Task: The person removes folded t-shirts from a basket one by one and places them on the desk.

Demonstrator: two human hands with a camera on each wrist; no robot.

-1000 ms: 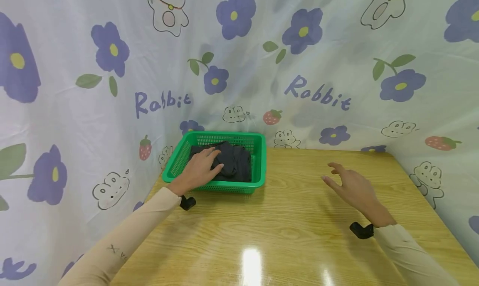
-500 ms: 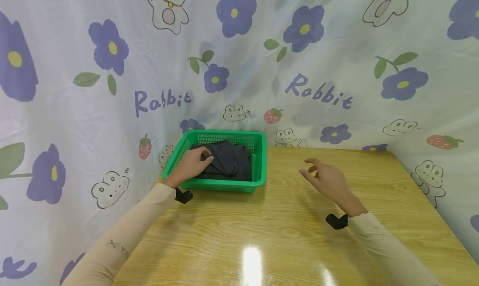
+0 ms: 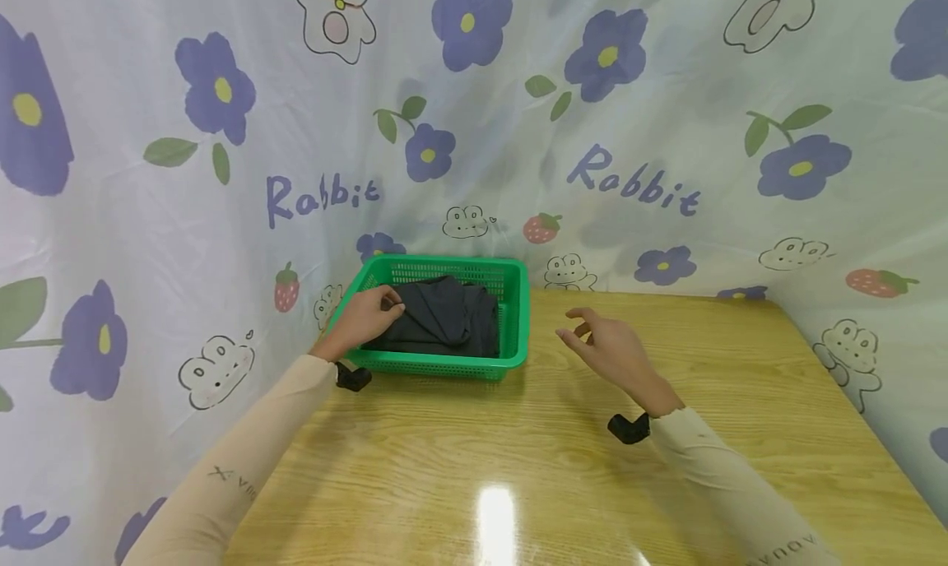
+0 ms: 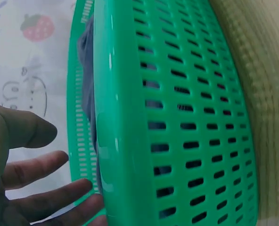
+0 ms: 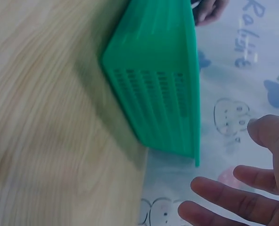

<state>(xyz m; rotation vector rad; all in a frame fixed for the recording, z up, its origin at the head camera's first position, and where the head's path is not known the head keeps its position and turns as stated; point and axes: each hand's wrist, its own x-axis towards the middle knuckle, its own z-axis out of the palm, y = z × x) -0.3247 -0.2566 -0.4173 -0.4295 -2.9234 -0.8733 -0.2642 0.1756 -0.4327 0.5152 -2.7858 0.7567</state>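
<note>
A green plastic basket [image 3: 518, 319] holds dark folded cloth [image 3: 444, 319], probably clothing, though its kind cannot be made out. Over the basket's left front corner hovers my left hand [image 3: 366, 315], its thumb and fingers apart with nothing between them in the left wrist view. The basket's perforated wall [image 4: 186, 113] fills much of that view, and a strip of grey cloth [image 4: 87, 75] shows past the rim. My right hand [image 3: 611, 348] is in the air right of the basket, fingers loosely bent and holding nothing. The right wrist view shows its spread fingers [image 5: 238, 197] beside the basket's end.
A wooden table [image 3: 444, 443] carries the basket near its back left corner. A white curtain [image 3: 474, 105] printed with flowers and rabbits stands behind and along both sides. Black wrist cameras, such as the one on the right wrist [image 3: 628, 428], hang below the wrists.
My left hand has drawn back left from over the cloth to the basket's left front corner. My right hand has moved left, closer to the basket. The basket stays in place.
</note>
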